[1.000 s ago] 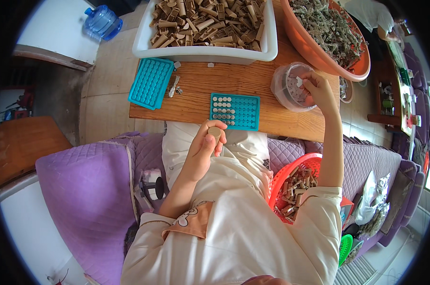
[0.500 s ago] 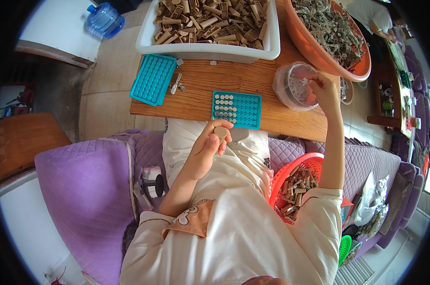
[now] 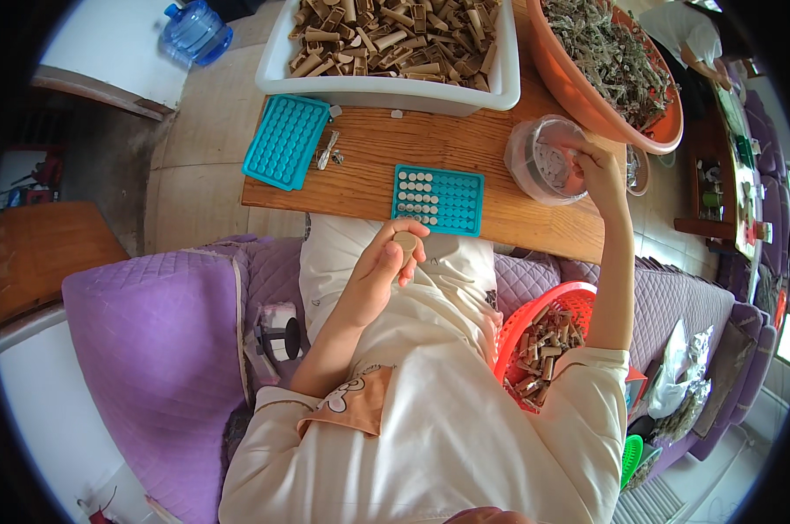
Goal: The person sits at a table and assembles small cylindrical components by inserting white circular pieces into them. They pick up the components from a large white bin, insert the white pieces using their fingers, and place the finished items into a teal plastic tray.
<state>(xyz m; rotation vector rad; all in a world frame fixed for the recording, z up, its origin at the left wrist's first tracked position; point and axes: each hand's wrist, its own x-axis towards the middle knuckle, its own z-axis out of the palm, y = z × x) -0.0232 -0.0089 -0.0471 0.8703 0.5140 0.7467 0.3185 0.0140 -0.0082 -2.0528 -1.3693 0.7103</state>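
My left hand (image 3: 379, 272) is closed around a short tan cylinder (image 3: 404, 239) whose round end faces up, held over my lap. Just beyond it lies a teal tray (image 3: 458, 201) of round wells, with several white discs (image 3: 418, 187) in its left part. Over at the right, my right hand (image 3: 597, 168) has its fingers bent together at the rim of a clear tub (image 3: 519, 166). Small whitish pieces (image 3: 549, 164) lie inside that tub. What the right fingertips hold, if anything, is too small to make out.
A white bin (image 3: 386, 92) of brown tubes and an orange basin (image 3: 665, 131) of dried herbs stand on the wooden table (image 3: 369, 188). Teal trays (image 3: 283, 144) lie at left beside a white cable (image 3: 328, 153). A red basket (image 3: 510, 341) sits by my right side.
My right hand's fingers have shifted a little at the tub, and the whitish bit seen at their tips no longer shows clearly. The left hand keeps its hold; the view has shifted slightly.
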